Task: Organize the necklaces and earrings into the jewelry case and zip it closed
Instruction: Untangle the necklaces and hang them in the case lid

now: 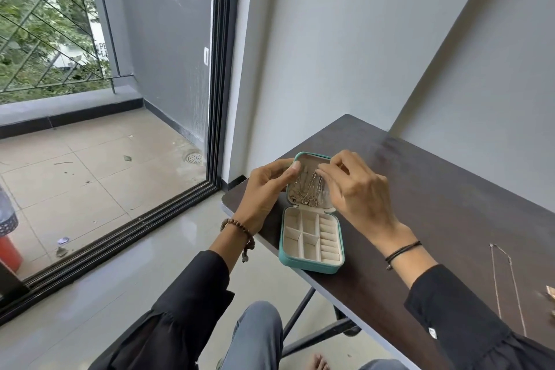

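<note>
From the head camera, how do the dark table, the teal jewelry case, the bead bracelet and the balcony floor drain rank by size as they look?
1. dark table
2. teal jewelry case
3. bead bracelet
4. floor drain, though it lies farther from the camera, so its true size against the bracelet is unsure.

Both black-sleeved arms reach forward. The left hand (267, 189) pinches the rim of the case lid (310, 163); the right hand (357, 189), fingers (326, 173) curled, pinches a necklace (312, 188).

On the table (435, 189), jewelry case (310, 245) at left end, necklaces (307, 189) in its lid (310, 160), another necklace (495, 282) well right.
</note>
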The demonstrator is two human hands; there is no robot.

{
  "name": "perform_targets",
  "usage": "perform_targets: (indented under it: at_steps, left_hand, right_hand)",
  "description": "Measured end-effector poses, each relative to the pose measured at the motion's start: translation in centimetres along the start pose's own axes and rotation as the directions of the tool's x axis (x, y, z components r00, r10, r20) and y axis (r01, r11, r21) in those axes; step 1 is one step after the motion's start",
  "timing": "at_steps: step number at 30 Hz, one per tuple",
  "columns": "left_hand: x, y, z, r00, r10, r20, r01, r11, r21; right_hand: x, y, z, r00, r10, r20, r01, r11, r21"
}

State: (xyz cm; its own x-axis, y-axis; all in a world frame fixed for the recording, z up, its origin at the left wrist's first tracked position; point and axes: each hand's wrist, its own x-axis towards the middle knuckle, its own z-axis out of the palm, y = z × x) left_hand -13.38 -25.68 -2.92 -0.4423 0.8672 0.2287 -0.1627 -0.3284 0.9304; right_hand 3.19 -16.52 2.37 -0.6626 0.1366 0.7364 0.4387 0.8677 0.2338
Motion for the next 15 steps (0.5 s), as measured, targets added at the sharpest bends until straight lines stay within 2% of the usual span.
perform_targets:
  at_steps: [5,15]
  left_hand:
    - [-0.05,-0.02,0.03,1.000,-0.005,-0.004,0.005,1.000,-0.002]
    - [-0.11,0.01,0.03,1.000,-0.004,-0.004,0.004,1.000,0.007]
  right_hand:
    - [-0.33,0.32,-0.32,0.997,0.064,0.053,-0.068,0.995,0.077]
    - [0.19,-0.62,-0.67,0.980,0.192,0.044,-0.196,0.972,0.127]
